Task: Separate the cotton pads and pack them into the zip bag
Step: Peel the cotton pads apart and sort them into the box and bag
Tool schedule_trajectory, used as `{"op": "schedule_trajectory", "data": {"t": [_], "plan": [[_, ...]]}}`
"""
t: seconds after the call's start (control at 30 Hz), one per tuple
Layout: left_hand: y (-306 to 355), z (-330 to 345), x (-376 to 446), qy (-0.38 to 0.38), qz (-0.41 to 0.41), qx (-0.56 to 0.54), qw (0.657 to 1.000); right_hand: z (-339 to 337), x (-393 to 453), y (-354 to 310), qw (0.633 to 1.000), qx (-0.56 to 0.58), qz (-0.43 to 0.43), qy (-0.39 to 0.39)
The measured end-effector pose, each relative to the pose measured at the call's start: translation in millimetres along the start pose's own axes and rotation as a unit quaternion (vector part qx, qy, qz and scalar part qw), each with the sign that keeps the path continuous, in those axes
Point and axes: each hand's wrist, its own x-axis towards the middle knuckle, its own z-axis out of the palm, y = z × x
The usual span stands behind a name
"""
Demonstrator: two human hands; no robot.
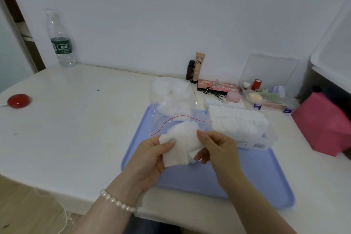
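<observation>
A small stack of white cotton pads [183, 144] is held over the blue tray [247, 182] between both hands. My left hand [150, 159] grips the stack from the left, thumb on top. My right hand [216, 150] pinches its right edge with thumb and fingers. Just beyond lies the clear zip bag [171, 108] with a red seal line, its mouth facing me and several pads inside. A clear box of cotton pads [239, 121] sits on the tray to the right.
A water bottle [60, 40] stands at the back left and a red round object [18, 100] near the left edge. Cosmetics tubes [197, 68], a palette [216, 86], a clear organiser [266, 91] and a pink bag [322, 123] crowd the back right.
</observation>
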Motion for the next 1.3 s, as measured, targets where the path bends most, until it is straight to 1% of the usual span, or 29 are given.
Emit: {"op": "schedule_trajectory", "data": {"t": [0.13, 0.23, 0.27, 0.4, 0.47, 0.57, 0.67, 0.7, 0.73, 0.8, 0.87, 0.9, 0.97, 1.0, 1.07, 1.13, 1.17, 1.2, 1.3], "plan": [[-1.8, -0.2, 0.3, 0.005, 0.005, 0.042, 0.999, -8.2, 4.0, -1.6, 0.999, 0.02, 0.042, -0.025], [-3.4, 0.7, -0.7, 0.001, 0.008, 0.052, 0.999, -11.8, 5.8, -0.9, 0.996, -0.001, 0.058, -0.068], [-3.5, 0.6, -0.2, 0.01, 0.01, 0.054, 0.998, -12.2, 6.6, -0.3, 0.996, -0.008, 0.061, -0.071], [-0.5, -2.6, 4.1, 0.097, 0.028, 0.023, 0.995, -6.1, 19.3, 5.6, 0.996, -0.032, 0.082, -0.008], [2.8, -5.1, 5.3, 0.135, 0.041, 0.001, 0.99, 3.7, 28.4, 7.0, 0.995, -0.051, 0.09, 0.003], [4.6, -10.9, 6.0, 0.174, 0.051, -0.003, 0.983, 24.2, 42.2, 9.5, 0.993, -0.06, 0.095, 0.023], [5.0, -15.7, 3.3, 0.186, 0.061, -0.005, 0.981, 43.9, 56.2, 15.2, 0.99, -0.063, 0.105, 0.068], [5.6, -16.3, 2.2, 0.183, 0.063, -0.001, 0.981, 49.0, 61.1, 15.6, 0.989, -0.071, 0.116, 0.061], [6.1, -17.1, 1.2, 0.179, 0.064, 0.005, 0.982, 52.7, 66.1, 14.8, 0.986, -0.091, 0.132, 0.036], [6.8, -18.4, -0.7, 0.171, 0.065, 0.013, 0.983, 54.2, 71.8, 5.8, 0.971, -0.169, 0.163, -0.054], [7.6, -19.6, -1.4, 0.164, 0.061, 0.017, 0.984, 44.3, 71.4, -7.4, 0.948, -0.252, 0.15, -0.121], [7.8, -20.2, -1.6, 0.158, 0.058, 0.014, 0.986, 35.9, 70.0, -12.1, 0.94, -0.284, 0.132, -0.137], [6.7, -18.9, -0.5, 0.141, 0.048, 0.009, 0.989, 15.5, 63.9, -15.8, 0.924, -0.345, 0.086, -0.138], [5.4, -18.7, 0.5, 0.134, 0.044, 0.004, 0.99, 7.4, 58.9, -16.7, 0.91, -0.388, 0.06, -0.132], [0.8, -17.3, 4.3, 0.123, 0.035, -0.005, 0.992, -4.4, 49.9, -13.7, 0.865, -0.487, 0.026, -0.117], [-3.7, -13.5, 8.1, 0.107, 0.027, -0.003, 0.994, -9.9, 42.3, -4.3, 0.812, -0.575, 0.019, -0.104], [-5.7, -11.4, 9.5, 0.099, 0.024, 0.0, 0.995, -11.4, 40.2, 1.5, 0.8, -0.591, 0.024, -0.104], [-7.0, -9.0, 10.3, 0.092, 0.022, 0.004, 0.996, -12.3, 38.9, 6.3, 0.799, -0.591, 0.029, -0.105], [-8.4, -6.4, 10.7, 0.084, 0.015, 0.007, 0.996, -15.0, 38.4, 12.0, 0.815, -0.567, 0.038, -0.113]]}}
